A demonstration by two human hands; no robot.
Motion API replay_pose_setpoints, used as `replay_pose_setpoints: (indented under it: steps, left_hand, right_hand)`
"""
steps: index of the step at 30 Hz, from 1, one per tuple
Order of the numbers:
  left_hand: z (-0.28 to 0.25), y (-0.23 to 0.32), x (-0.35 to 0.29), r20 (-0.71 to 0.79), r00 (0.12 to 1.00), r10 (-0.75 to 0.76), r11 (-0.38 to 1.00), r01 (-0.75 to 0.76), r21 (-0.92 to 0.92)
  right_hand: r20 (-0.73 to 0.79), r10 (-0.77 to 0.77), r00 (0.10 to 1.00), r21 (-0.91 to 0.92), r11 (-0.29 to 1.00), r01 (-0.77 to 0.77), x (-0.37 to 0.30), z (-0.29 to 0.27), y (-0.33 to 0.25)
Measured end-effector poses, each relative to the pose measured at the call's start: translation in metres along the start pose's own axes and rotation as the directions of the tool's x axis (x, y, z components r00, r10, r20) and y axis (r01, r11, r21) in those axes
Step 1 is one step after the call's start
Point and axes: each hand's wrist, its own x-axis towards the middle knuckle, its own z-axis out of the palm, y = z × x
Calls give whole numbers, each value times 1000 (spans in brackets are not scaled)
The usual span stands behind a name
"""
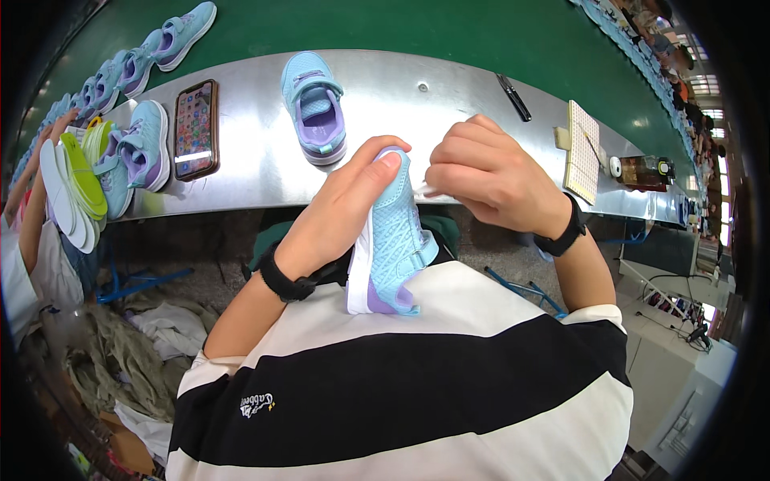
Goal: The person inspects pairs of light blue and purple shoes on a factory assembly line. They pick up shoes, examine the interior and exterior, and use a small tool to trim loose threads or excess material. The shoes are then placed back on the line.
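Observation:
A light-blue child's sneaker with lilac trim and a white sole is tilted up in front of my body, its toe pointing away from me. My left hand is closed round its toe end, thumb on the upper. To the right of the toe, my right hand is closed in a pinch, apart from the sneaker. A small white piece shows at its fingertips; I cannot make out its kind. A matching sneaker stands upright on the metal table, just beyond my left hand.
A phone lies left on the table, beside more sneakers and white and green insoles. Another person's hands reach in there. A green surface runs behind. Right are a black pen, notebook and bottle.

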Motion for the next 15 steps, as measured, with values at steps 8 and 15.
replay_pose_setpoints:
  steps: [8,15]
  left_hand:
    - [-7,8,3,6,1000,18,997,-19,73]
    - [-29,32,105,-155,878,453,889,-432,149]
  right_hand:
    - [-140,203,969,1,979,-205,-5,-7,2]
    - [-536,606,588,536,782,-318,-12,19,5]
